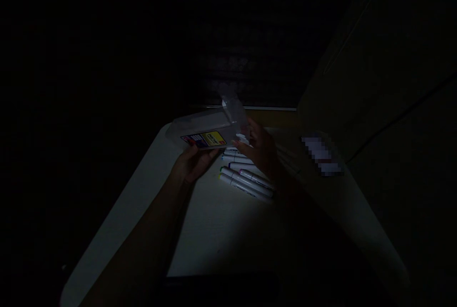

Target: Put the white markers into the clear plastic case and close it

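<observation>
A clear plastic case (pixel 210 120) with a yellow and dark label is raised above the far part of the table, tilted. My left hand (pixel 194 162) grips its lower left side from beneath, thumb on the label. At the case's right end, by its raised transparent flap, my right hand (pixel 260 147) has its fingers and thumb closed on the plastic. Just below lie several white markers (pixel 248 183) with coloured ends, green, yellow, blue and pink among them. My right hand and forearm hide part of them.
The pale table (pixel 203 231) has rounded corners. Toward its right edge lies a blurred-out rectangular object (pixel 321 155), with a dark cable (pixel 400 119) running up to the right. A wall stands on the right; the surroundings are very dark.
</observation>
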Motion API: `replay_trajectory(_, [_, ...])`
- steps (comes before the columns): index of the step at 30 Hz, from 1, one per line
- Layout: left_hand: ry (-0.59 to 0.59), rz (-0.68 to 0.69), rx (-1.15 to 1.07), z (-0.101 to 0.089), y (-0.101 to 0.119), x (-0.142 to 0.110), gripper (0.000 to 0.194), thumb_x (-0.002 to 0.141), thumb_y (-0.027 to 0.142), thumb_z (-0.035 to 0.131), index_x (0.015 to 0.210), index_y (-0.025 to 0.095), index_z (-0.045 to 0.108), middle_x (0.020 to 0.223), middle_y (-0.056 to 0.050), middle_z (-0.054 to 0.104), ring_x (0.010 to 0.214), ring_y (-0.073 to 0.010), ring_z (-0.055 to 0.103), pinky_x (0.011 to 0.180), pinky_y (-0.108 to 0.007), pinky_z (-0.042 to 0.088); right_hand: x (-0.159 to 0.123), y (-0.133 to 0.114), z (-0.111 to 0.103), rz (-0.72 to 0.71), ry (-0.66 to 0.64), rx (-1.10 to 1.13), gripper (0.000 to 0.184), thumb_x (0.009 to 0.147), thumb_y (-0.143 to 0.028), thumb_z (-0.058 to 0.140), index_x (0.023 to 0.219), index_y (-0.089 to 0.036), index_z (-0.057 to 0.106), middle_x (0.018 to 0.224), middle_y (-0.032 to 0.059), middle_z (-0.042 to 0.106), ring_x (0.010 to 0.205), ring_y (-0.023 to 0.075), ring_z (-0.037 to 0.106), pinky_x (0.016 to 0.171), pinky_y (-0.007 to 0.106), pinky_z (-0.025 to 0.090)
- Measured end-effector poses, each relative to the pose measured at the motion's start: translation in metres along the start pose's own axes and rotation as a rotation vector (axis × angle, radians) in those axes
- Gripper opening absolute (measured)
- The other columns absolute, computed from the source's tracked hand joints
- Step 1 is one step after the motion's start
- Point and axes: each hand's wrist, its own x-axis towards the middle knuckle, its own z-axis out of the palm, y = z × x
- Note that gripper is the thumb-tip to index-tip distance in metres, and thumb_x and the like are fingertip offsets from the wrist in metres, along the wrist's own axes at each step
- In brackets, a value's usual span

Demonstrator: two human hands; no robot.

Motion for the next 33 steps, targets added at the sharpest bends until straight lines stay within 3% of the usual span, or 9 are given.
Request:
replay_trajectory(5, [0.015,0.034,0.035,0.003,0.001,0.001,0.054,0.056,0.02,0.082,0.107,0.021,0.063,0.112,-0.008,0.067,0.117,-0.0286,0.055,0.1,-0.042,0.044,0.008,-0.012,-0.02,-0.021,0.039,-0.169,0.067,0.066,-0.039,0.072,0.125,-0.016,0.052,0.11,0.0088,0.066,0.101,0.0204,0.063,0.088,0.033,0.054])
replay_trajectory(11, [0.13,0.084,0.221,-0.002,-0.004,0.002,0.066,0.045,0.005,0.083,0.105,0.02,0.062,0.1,-0.007,0.07,0.1,-0.0249,0.064,0.091,-0.037,0.049,0.008,-0.018,-0.033,-0.074,0.038,-0.222,0.066,0.07,-0.039,0.068,0.13,-0.02,0.047,0.114,0.0066,0.062,0.104,0.0195,0.062,0.092,0.036,0.051])
replay_trajectory(15, [0.17,0.18,0.511,-0.007,-0.01,0.002,0.08,0.035,-0.004,0.082,0.108,0.021,0.062,0.1,-0.004,0.069,0.096,-0.0224,0.064,0.084,-0.028,0.051,0.004,-0.021,-0.035,-0.202,-0.055,-0.253,0.072,0.069,-0.031,0.068,0.135,-0.017,0.042,0.123,0.0111,0.052,0.111,0.0209,0.057,0.091,0.034,0.052])
replay_trajectory(18, [0.186,0.22,0.668,-0.006,-0.012,0.0,0.08,0.031,-0.006,0.082,0.105,0.018,0.063,0.099,-0.005,0.067,0.098,-0.0226,0.063,0.085,-0.027,0.049,-0.002,-0.029,-0.031,-0.313,-0.136,-0.292,0.073,0.07,-0.026,0.065,0.138,-0.02,0.038,0.131,0.0116,0.045,0.119,0.0219,0.05,0.095,0.035,0.05])
replay_trajectory(22, [0.172,0.248,0.639,0.001,-0.011,-0.004,0.077,0.028,-0.007,0.082,0.099,0.018,0.066,0.101,-0.007,0.066,0.106,-0.0276,0.059,0.093,-0.03,0.047,-0.01,-0.042,-0.022,-0.454,-0.198,-0.334,0.073,0.071,-0.022,0.064,0.138,-0.015,0.038,0.128,0.013,0.045,0.121,0.0213,0.047,0.099,0.033,0.046])
replay_trajectory(26, [0.083,0.271,0.563,0.005,-0.011,-0.011,0.07,0.035,0.0,0.084,0.101,0.018,0.066,0.114,-0.009,0.064,0.123,-0.0334,0.048,0.104,-0.036,0.039,-0.013,-0.044,-0.015,-0.47,-0.211,-0.396,0.071,0.074,-0.023,0.062,0.14,-0.02,0.035,0.129,0.0097,0.046,0.123,0.021,0.045,0.104,0.034,0.041])
replay_trajectory(30, [0.135,0.44,0.627,-0.01,-0.016,-0.015,0.085,0.034,0.002,0.085,0.113,0.02,0.061,0.131,-0.009,0.052,0.134,-0.0318,0.034,0.11,-0.034,0.03,-0.011,-0.036,-0.012,-0.391,-0.218,-0.322,0.069,0.074,-0.025,0.06,0.14,-0.02,0.036,0.129,0.0103,0.045,0.12,0.0197,0.048,0.101,0.032,0.044])
replay_trajectory(33, [0.079,0.497,0.673,-0.017,-0.021,-0.017,0.073,0.051,0.019,0.084,0.119,0.022,0.057,0.133,-0.008,0.051,0.135,-0.0306,0.033,0.112,-0.036,0.026,-0.013,-0.032,-0.009,-0.363,-0.232,-0.272,0.07,0.075,-0.024,0.059,0.14,-0.017,0.036,0.13,0.011,0.044,0.122,0.0199,0.047,0.1,0.032,0.045])
